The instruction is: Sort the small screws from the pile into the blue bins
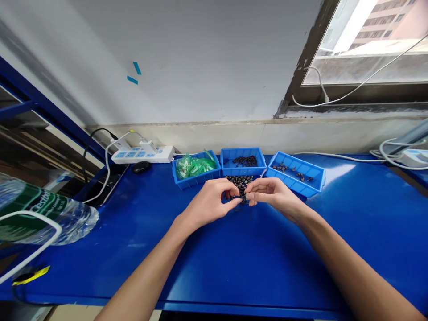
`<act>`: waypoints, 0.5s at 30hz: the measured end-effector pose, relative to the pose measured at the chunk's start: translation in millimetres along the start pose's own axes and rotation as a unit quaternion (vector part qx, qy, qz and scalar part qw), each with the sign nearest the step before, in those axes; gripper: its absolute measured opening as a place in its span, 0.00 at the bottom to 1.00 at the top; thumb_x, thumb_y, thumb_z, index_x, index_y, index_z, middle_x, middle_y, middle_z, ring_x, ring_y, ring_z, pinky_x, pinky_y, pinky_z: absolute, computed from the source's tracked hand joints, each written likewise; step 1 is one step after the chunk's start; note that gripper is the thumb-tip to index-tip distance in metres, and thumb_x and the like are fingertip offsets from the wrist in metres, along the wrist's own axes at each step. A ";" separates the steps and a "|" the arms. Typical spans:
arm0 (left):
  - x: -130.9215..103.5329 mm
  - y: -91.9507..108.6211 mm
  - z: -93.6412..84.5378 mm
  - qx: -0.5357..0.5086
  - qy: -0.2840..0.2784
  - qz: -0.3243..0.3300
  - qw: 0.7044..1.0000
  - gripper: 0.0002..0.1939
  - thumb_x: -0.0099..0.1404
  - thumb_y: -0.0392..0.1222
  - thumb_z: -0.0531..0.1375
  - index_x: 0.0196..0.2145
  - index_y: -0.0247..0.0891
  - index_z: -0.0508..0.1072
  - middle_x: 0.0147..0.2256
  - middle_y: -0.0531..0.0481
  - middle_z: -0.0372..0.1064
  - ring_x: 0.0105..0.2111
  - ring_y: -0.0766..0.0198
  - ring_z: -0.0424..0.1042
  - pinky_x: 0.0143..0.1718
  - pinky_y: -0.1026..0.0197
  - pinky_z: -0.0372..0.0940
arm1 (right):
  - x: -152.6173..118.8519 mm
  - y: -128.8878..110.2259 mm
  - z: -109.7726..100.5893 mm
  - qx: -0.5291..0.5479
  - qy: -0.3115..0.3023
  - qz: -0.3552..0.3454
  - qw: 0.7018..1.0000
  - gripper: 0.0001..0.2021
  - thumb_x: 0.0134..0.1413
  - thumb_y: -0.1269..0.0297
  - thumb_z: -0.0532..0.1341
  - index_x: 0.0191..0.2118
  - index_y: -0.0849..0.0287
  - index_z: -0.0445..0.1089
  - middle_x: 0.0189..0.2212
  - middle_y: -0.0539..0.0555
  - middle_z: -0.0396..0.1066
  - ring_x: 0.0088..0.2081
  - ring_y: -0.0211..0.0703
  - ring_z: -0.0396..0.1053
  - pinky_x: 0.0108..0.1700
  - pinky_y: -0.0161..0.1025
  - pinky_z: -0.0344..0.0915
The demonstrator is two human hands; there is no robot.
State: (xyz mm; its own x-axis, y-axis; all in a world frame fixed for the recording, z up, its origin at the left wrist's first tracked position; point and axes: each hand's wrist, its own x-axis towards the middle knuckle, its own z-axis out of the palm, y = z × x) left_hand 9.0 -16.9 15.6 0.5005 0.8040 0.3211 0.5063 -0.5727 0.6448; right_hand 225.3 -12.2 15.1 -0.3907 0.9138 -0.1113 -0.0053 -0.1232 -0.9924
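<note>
A pile of small dark screw-like pieces [240, 182] lies on the blue table, partly hidden behind my fingers. My left hand [216, 199] curls in from the left over the pile's near edge, its thumb and fingertips drawn together. Facing it from the right, my right hand [272, 194] has thumb and fingers pinched. The fingertips of both hands are close to one another; anything between them is too small to make out. Behind the pile stands a blue bin [243, 171] with similar dark pieces. The blue bin on the right [302, 182] holds several scattered pieces.
Green and clear plastic bags [197, 166] fill the left blue bin [192, 181]. A white power strip [163, 154] and a black mouse-shaped object [141, 167] sit at the back left. On the left lies a large water bottle [75, 220]. White cables [337, 157] run along the wall.
</note>
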 end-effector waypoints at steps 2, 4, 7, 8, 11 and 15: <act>-0.3 -1.1 0.5 0.037 -0.048 -0.009 0.998 0.04 0.61 0.33 0.69 0.34 0.36 0.78 0.34 0.50 0.76 0.33 0.61 0.74 0.35 0.62 0.66 | 1.1 1.9 -3.3 0.014 0.035 -0.008 0.999 0.12 0.42 0.60 0.76 0.31 0.60 0.80 0.24 0.52 0.77 0.27 0.41 0.75 0.36 0.40 0.73; -0.5 -1.9 1.8 0.065 -0.093 -0.016 0.993 0.06 0.61 0.35 0.70 0.36 0.37 0.78 0.37 0.48 0.76 0.36 0.59 0.75 0.37 0.60 0.66 | 2.3 4.3 -7.0 0.038 0.086 -0.032 0.995 0.14 0.43 0.61 0.76 0.38 0.58 0.81 0.32 0.55 0.81 0.34 0.44 0.78 0.42 0.42 0.74; -0.9 -2.3 4.5 0.087 -0.137 -0.025 0.986 0.05 0.63 0.37 0.69 0.36 0.37 0.78 0.37 0.48 0.75 0.37 0.58 0.74 0.37 0.60 0.65 | 3.6 7.1 -11.3 0.070 0.140 -0.072 0.985 0.30 0.45 0.64 0.75 0.57 0.50 0.74 0.53 0.58 0.78 0.52 0.52 0.77 0.55 0.48 0.71; -1.1 -2.4 5.3 0.094 -0.145 -0.027 0.985 0.03 0.64 0.37 0.68 0.35 0.37 0.78 0.36 0.49 0.75 0.36 0.58 0.74 0.37 0.61 0.65 | 3.9 7.5 -12.0 0.074 0.149 -0.076 0.983 0.34 0.46 0.65 0.74 0.61 0.49 0.71 0.56 0.58 0.76 0.54 0.53 0.76 0.58 0.50 0.70; -1.3 -2.8 6.3 0.112 -0.153 -0.031 0.981 0.04 0.66 0.34 0.65 0.32 0.37 0.77 0.34 0.49 0.74 0.35 0.60 0.73 0.36 0.61 0.64 | 4.3 6.6 -11.4 0.076 0.167 -0.065 0.981 0.31 0.45 0.63 0.74 0.58 0.51 0.72 0.54 0.59 0.77 0.51 0.53 0.77 0.57 0.51 0.71; -0.8 -4.5 4.4 0.121 -0.149 -0.027 0.981 0.06 0.67 0.32 0.63 0.31 0.37 0.75 0.35 0.49 0.73 0.34 0.60 0.73 0.37 0.61 0.64 | 4.7 2.2 -7.8 0.082 0.214 -0.053 0.972 0.24 0.41 0.61 0.74 0.48 0.55 0.75 0.43 0.57 0.80 0.39 0.47 0.78 0.47 0.47 0.73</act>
State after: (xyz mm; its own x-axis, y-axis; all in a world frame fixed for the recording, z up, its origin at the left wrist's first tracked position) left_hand 9.4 -15.7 9.4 0.6331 0.7725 0.0496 0.6716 -0.5800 0.4610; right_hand 230.7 -5.2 12.1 0.0376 0.9978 -0.0555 -0.1848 -0.0477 -0.9816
